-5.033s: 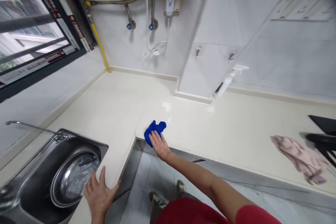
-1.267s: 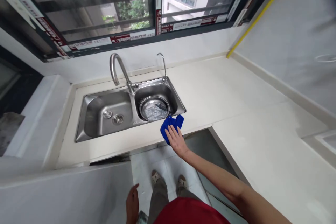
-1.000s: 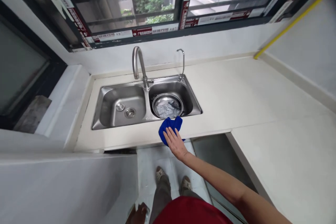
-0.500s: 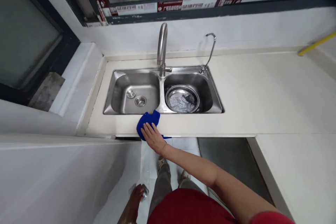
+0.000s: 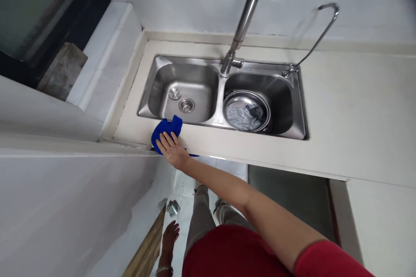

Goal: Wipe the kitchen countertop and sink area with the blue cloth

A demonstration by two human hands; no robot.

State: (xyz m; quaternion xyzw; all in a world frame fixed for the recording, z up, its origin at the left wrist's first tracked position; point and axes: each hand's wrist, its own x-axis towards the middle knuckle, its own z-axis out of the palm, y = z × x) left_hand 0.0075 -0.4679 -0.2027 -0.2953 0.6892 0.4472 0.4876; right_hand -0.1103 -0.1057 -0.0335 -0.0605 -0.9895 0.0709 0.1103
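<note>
My right hand (image 5: 172, 149) lies flat with fingers spread on a blue cloth (image 5: 157, 132), pressing it against the front strip of the pale countertop (image 5: 208, 138). The cloth sits just below the front left part of the double-bowl steel sink (image 5: 212, 112). Low at my left side hangs my left hand (image 5: 170, 233), its fingers loosely bent and apart with nothing visible in them. Close above it is a shiny metal door knob (image 5: 173, 207), separate from the hand.
Inside the right bowl sits a round metal pan (image 5: 264, 112) with a grey crumpled cloth (image 5: 242, 117). A tall faucet (image 5: 242, 26) and a thin curved spout (image 5: 320, 37) rise behind. A white panel (image 5: 74, 199) stands close on the left.
My right hand and the blue cloth have shifted left along the counter's front edge. My left hand has come away from the metal knob. The view has moved closer and tilted down.
</note>
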